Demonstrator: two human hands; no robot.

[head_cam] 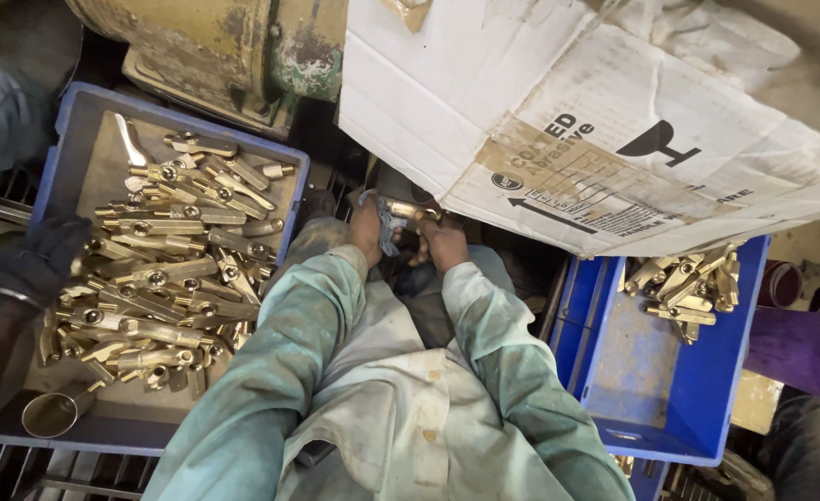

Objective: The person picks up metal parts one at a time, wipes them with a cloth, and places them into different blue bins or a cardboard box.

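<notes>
My two hands meet just under the edge of a cardboard sheet, both sleeves pale green and stained. My left hand (367, 228) grips one end of a brass tap piece (403, 211) together with a grey-blue rag (388, 232). My right hand (443, 239) holds the other end of the same piece. The far part of the piece is hidden under the cardboard.
A blue crate (66, 111) at left holds several brass tap pieces (164, 269); another person's gloved hand (34, 260) rests at its left rim. A second blue crate (697, 390) at right holds a few more brass pieces (688, 288). White cardboard sheet (558, 102) overhangs; rusty machine (224, 46) behind.
</notes>
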